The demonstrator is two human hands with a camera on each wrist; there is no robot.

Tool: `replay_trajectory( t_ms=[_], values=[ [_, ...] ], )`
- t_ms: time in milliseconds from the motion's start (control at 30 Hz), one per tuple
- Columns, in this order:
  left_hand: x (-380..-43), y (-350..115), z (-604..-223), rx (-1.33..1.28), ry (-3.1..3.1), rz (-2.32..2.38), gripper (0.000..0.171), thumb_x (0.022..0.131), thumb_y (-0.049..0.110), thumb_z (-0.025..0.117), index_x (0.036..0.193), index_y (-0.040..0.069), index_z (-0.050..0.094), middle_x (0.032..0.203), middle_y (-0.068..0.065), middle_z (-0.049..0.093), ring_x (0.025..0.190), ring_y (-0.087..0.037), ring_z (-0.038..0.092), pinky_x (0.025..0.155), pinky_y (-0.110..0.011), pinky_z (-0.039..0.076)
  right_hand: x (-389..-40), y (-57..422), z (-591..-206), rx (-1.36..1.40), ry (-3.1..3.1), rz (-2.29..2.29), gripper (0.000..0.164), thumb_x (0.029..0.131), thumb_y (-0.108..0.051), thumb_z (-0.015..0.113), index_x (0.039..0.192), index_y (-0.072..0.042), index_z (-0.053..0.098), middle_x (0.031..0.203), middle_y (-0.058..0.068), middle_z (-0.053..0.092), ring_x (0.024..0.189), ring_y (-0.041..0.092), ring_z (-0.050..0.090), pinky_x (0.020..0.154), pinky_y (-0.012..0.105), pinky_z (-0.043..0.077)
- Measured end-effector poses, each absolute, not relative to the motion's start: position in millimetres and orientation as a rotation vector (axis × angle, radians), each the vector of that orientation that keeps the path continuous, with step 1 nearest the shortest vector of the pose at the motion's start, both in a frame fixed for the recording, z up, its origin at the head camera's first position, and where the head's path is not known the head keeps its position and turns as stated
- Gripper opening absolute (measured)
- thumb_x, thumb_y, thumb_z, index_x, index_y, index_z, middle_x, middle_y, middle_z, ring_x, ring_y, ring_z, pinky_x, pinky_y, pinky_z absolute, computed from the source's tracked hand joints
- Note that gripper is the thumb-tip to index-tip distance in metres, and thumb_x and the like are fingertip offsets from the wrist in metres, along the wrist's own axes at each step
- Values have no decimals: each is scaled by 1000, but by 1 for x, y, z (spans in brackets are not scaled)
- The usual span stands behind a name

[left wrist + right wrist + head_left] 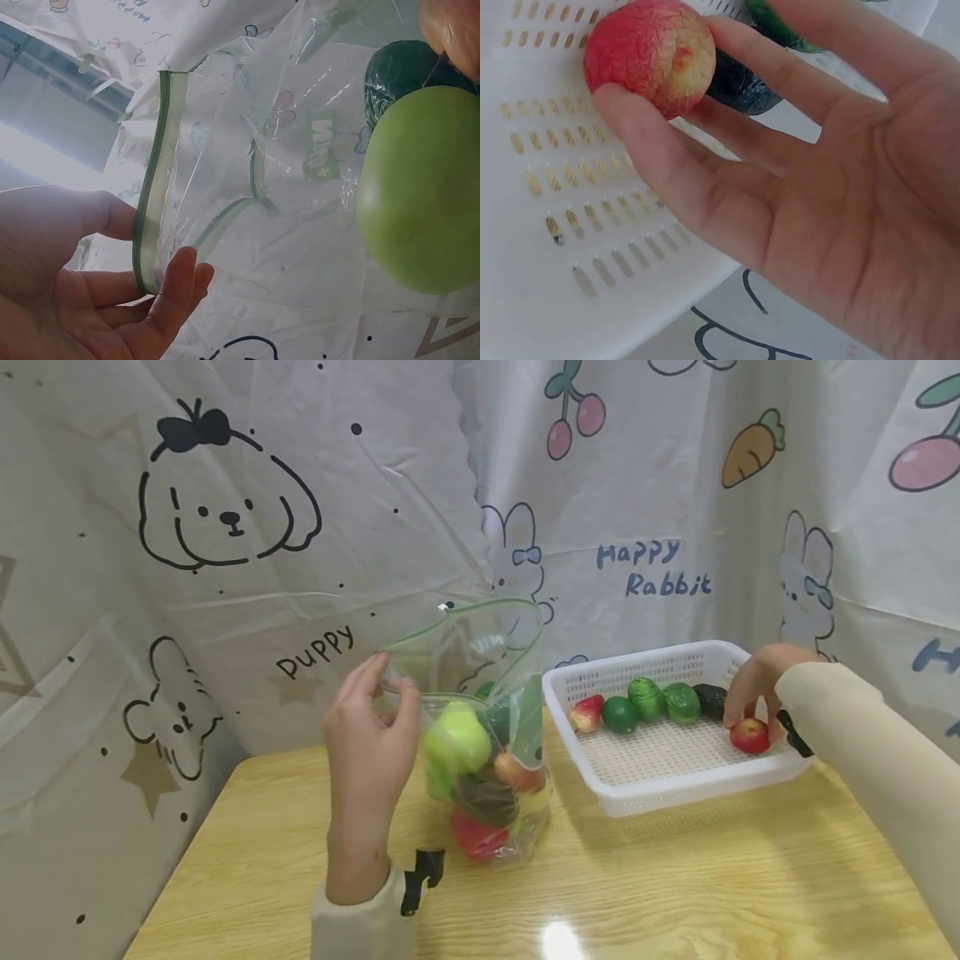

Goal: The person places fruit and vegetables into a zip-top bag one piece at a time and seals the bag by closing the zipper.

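Note:
My left hand holds the green-edged mouth of a clear zip bag between thumb and fingers; the left wrist view shows the thumb on the green strip. The bag stands upright with its mouth spread. Inside are a light green fruit, a dark green one, an orange-brown one, a dark brown one and a red one. At the right end of a white basket, my right hand pinches a red apple between thumb and fingers.
Along the basket's back side lie a red and yellow fruit, several green pieces and a dark one. Basket and bag stand on a wood-grain table. A printed curtain hangs behind and at the sides.

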State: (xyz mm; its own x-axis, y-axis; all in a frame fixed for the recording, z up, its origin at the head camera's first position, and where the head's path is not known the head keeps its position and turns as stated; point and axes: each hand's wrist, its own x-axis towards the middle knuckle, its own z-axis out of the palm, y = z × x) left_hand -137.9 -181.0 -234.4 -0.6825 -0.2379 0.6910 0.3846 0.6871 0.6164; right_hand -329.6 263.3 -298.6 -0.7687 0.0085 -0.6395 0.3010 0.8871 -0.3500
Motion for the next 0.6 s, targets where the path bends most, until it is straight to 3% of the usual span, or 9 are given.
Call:
replay_trajectory(
  t_ms=[133, 367, 600],
  values=[
    [-138, -179, -235, -124, -2100, -1002, 42, 89, 16, 53, 125, -5, 55, 134, -19, 54, 110, -29, 55, 66, -37, 62, -329, 266, -302, 156, 2358, -600, 55, 67, -25, 81, 112, 0, 63, 107, 26, 54, 87, 33, 59, 76, 36, 59],
    [-137, -178, -235, -133, -2114, -1003, 42, 89, 16, 54, 126, -5, 54, 135, -19, 54, 110, -28, 54, 67, -37, 62, -337, 271, -303, -40, 2275, -539, 42, 77, -15, 72, 114, 0, 60, 111, 26, 46, 89, 33, 58, 79, 36, 59],
    [-136, -180, -234, -122, -2121, -1007, 43, 89, 17, 53, 126, -4, 54, 135, -19, 53, 111, -29, 54, 71, -40, 62, -334, 261, -282, -84, 2411, -423, 38, 69, -10, 76, 104, -8, 61, 101, 19, 52, 80, 26, 58, 68, 29, 56]
  ],
)
